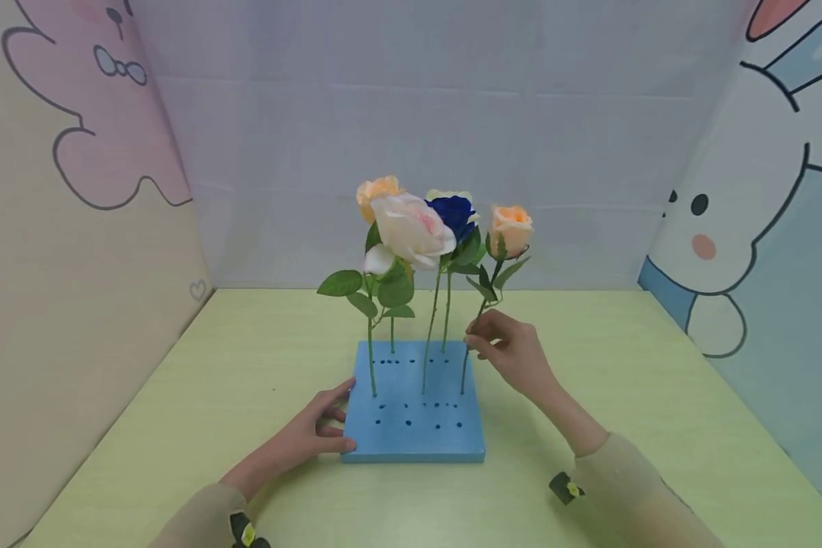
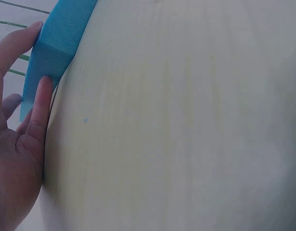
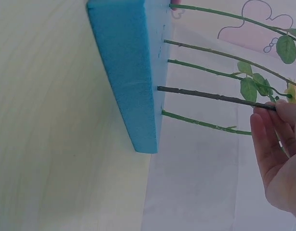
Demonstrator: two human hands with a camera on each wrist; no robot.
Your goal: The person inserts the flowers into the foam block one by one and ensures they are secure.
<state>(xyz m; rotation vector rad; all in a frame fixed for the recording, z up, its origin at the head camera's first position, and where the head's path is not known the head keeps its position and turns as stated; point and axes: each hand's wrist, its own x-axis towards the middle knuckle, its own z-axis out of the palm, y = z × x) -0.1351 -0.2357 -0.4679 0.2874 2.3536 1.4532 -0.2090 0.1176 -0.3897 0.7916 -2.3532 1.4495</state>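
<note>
A blue foam block [image 1: 414, 445] with small holes in its top lies on the table, several artificial flowers upright in it. My left hand [image 1: 318, 422] touches the block's left side with extended, spread fingers, also seen in the left wrist view. Thumb and fingers of my right hand [image 1: 514, 354] pinch the dark stem [image 3: 215, 96] of a peach rose [image 1: 511, 230]. The lower end of this stem meets the block's top near the right edge. A large pale pink flower [image 1: 411, 230], a dark blue rose [image 1: 456, 216] and a yellow-orange flower [image 1: 377, 194] stand left of it.
The pale yellow-green table [image 1: 246, 396] surrounds the block. A whitish cloth backdrop [image 1: 315, 137] hangs behind. Side panels carry a pink cartoon figure [image 1: 109, 152] at left and a white rabbit [image 1: 719, 213] at right. A cream petal edge shows behind the blue rose.
</note>
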